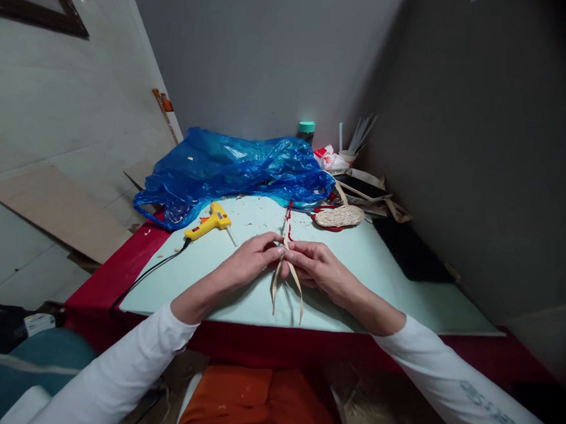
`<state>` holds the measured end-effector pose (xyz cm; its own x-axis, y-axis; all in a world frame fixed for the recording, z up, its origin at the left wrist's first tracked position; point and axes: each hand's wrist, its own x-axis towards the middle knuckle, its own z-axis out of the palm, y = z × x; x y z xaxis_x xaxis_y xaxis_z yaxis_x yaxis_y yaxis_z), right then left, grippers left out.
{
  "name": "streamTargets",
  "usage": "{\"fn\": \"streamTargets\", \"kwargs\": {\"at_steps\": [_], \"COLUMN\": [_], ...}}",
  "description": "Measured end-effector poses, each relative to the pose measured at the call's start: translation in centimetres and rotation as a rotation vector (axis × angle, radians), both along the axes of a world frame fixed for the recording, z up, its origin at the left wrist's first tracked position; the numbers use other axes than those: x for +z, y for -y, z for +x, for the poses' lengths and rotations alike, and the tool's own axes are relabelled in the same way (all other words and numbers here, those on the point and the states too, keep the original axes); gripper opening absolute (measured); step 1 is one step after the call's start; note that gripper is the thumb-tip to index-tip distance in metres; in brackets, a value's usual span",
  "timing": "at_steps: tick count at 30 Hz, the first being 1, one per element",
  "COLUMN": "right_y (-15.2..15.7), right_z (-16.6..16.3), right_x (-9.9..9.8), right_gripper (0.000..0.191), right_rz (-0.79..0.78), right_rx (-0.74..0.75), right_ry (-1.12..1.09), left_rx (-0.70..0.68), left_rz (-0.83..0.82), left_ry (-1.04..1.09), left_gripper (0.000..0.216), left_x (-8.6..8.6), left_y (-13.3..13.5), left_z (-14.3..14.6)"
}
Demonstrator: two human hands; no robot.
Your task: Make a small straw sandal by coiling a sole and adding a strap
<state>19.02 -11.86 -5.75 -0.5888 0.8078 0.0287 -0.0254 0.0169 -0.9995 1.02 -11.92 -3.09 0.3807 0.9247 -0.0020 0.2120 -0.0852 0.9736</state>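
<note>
Both hands meet over the front middle of the table, pinching flat tan plant-fibre strips (pixel 295 280) between thumbs and fingers. My left hand (pixel 256 256) is closed on the strips from the left. From the right, my right hand (pixel 316 263) is closed on them too, just beside the left fingertips. Two loose strip ends hang down toward me and spread apart. Beyond my fingers the strips run away from me, with a red cord (pixel 290 220) along them. My fingers hide the spot where the strips cross.
A yellow glue gun (pixel 210 222) lies left of my hands, its black cord (pixel 151 270) trailing off the table. Behind are a crumpled blue plastic bag (pixel 238 166) and a green-lidded jar (pixel 306 130). A woven oval sole (pixel 340 216) and a dark flat panel (pixel 410 249) lie right.
</note>
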Motion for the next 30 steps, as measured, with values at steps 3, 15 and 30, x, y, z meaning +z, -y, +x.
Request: {"fn": "streamTargets", "kwargs": {"at_steps": [3, 15, 30], "right_y": [0.0, 0.8, 1.5], "right_z": [0.1, -0.4, -0.4], "right_x": [-0.2, -0.3, -1.8], "right_gripper": [0.041, 0.031, 0.02], "right_rz": [0.047, 0.512, 1.063], "right_rx": [0.014, -0.195, -0.03], "right_ry": [0.025, 0.463, 0.635], "left_rx": [-0.143, -0.058, 0.047], "left_rz": [-0.16, -0.373, -0.264], "left_ry": [0.114, 0.176, 0.135], "left_gripper": [0.022, 0.016, 0.024], "left_x": [-1.2, -2.0, -2.4], "left_y": [-0.5, 0.2, 1.2], "left_z": [0.4, 0.3, 0.2]}}
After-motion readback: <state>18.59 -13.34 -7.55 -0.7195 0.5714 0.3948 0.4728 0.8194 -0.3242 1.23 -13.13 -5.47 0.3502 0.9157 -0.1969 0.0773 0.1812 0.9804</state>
